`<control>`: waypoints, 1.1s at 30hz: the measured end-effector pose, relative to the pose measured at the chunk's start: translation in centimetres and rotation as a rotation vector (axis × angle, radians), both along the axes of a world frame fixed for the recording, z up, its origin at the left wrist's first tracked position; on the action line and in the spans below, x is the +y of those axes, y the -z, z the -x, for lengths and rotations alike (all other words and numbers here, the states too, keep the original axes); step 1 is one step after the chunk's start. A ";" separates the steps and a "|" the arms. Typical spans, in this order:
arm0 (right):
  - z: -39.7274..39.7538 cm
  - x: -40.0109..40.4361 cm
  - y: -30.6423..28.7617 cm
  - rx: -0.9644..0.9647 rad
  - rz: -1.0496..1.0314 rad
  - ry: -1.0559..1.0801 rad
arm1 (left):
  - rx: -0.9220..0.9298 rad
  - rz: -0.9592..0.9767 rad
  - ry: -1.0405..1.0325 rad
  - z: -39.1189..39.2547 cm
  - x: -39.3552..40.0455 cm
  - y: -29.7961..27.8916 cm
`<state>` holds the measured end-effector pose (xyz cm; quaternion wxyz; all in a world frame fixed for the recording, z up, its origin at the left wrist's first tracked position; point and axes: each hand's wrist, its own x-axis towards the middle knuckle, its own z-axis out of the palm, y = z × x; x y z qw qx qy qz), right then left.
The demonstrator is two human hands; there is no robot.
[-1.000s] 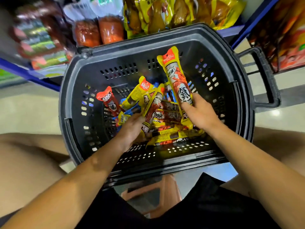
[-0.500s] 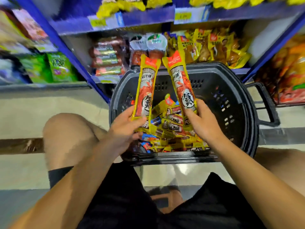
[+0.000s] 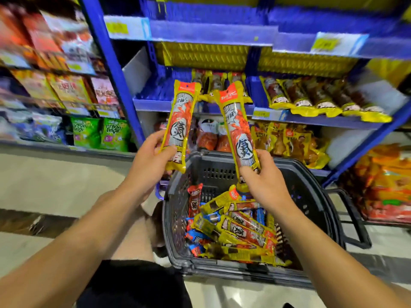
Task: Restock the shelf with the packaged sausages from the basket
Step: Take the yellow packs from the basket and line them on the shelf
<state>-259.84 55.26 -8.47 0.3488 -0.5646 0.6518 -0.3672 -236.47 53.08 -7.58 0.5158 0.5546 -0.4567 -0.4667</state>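
The blue shelf fills the upper half of the frame. Its middle tier, at centre and centre right, holds rows of yellow-edged sausage packs lying side by side, with a bare stretch of blue tray at centre left. That gap looks like the likely slot for new stock, though I cannot be sure.

Below it, the dark basket sits at lower centre right, with a heap of packs jumbled in its bottom (most of the job is evidently still to do).

Two packs are raised above the basket, nearly upright, red ends up. The left hand grips the left pack by its lower end, thumb across the front. The right hand pinches the right pack the same way, near the bottom. The two packs are apart, not touching.

To do this step well, I would carry both toward the bare tray, turn them to lie in line with the packs already there, printed face up, and slide them in from the front edge. Held only by the ends, the packs may sag or swing, so a steady, low approach should keep them from knocking the neighbouring rows out of order.
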 end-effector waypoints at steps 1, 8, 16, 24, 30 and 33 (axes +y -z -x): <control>-0.1 -0.6 -0.5 0.013 0.004 0.001 | -0.031 0.004 -0.004 -0.4 -0.8 -0.3; -1.5 -5.5 -3.1 0.097 0.093 -0.035 | -0.101 -0.033 -0.012 -3.0 -8.0 -2.6; -3.6 -9.2 -4.8 0.106 0.062 0.005 | -0.417 -0.083 -0.062 -4.1 -15.2 -3.4; -4.4 -10.3 -4.7 0.095 0.110 0.035 | -0.790 0.137 -0.026 -5.4 -16.5 -3.4; -4.8 -10.4 -4.3 0.077 0.085 0.013 | -0.881 0.192 0.042 -5.7 -17.0 -3.1; -4.8 -10.3 -4.2 0.060 0.086 0.010 | -0.901 0.209 0.074 -5.5 -17.8 -2.2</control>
